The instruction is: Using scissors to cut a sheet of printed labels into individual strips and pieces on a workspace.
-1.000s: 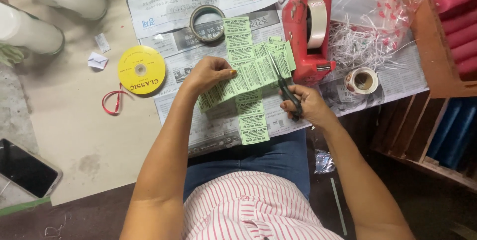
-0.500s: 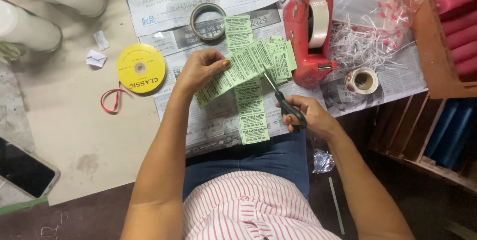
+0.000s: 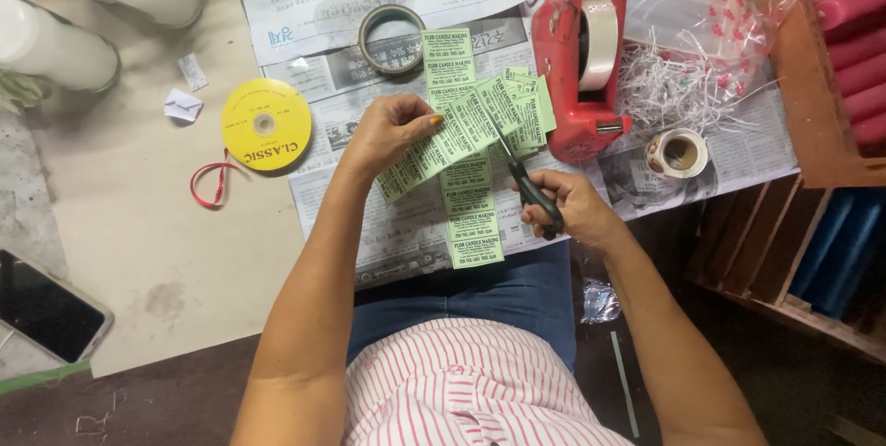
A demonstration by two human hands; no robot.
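Observation:
My left hand (image 3: 389, 132) pinches a strip of light green printed labels (image 3: 441, 143) and holds it slanted above the newspaper. My right hand (image 3: 568, 209) grips black-handled scissors (image 3: 530, 186), whose blades point up and left into the strip's right end. A second strip of green labels (image 3: 464, 197) lies flat on the newspaper (image 3: 388, 225), running toward me. Loose cut labels (image 3: 528, 112) are piled beside the red tape dispenser (image 3: 583, 59).
A tape ring (image 3: 391, 38) lies above the labels, a yellow ribbon spool (image 3: 265, 123) with red ribbon to the left. Shredded white paper (image 3: 688, 86) and a small tape roll (image 3: 676, 153) sit right. White candles (image 3: 55, 45) stand far left, a phone (image 3: 46, 306) lower left, a wooden crate (image 3: 812, 68) right.
The scissors pulled back from the strip half a second ago and have now moved up into it again. My left hand has shifted the strip slightly.

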